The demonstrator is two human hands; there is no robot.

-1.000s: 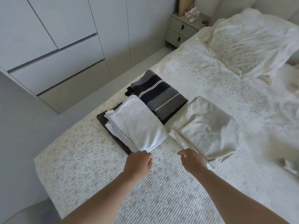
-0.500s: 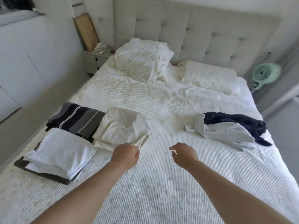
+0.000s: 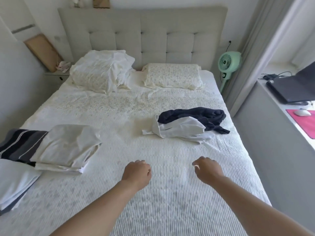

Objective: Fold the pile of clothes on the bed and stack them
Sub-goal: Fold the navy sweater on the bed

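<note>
Most of the folding looks done. On the left side of the white ribbed-quilt bed (image 3: 170, 193) sit three folded lots: a cream folded cotton garment (image 3: 68, 147) lying partly over a dark grey-and-black striped folded garment (image 3: 18, 143), and nearer the viewer, cut off by the frame edge, a stack of white folded cloth (image 3: 15, 184) with something darker under it.

What is left lies well apart from these, on the right half of the bed: a crumpled pale white-grey garment (image 3: 180, 129) touching and partly overlapping a rumpled navy-blue garment (image 3: 197, 116). I judge these to be the last two pieces, though more could be hidden beneath them (the heap is too bunched to say).

Both arms reach forward over bare quilt between the two groups. The left hand (image 3: 137, 172) has its fingers curled under and holds nothing; the right hand (image 3: 208, 169) is likewise loosely curled, its grip empty, with a pale glint at one finger that is too small to identify. Neither touches any cloth. The likely next step is to take up the pale garment, the nearer of the two.
</note>
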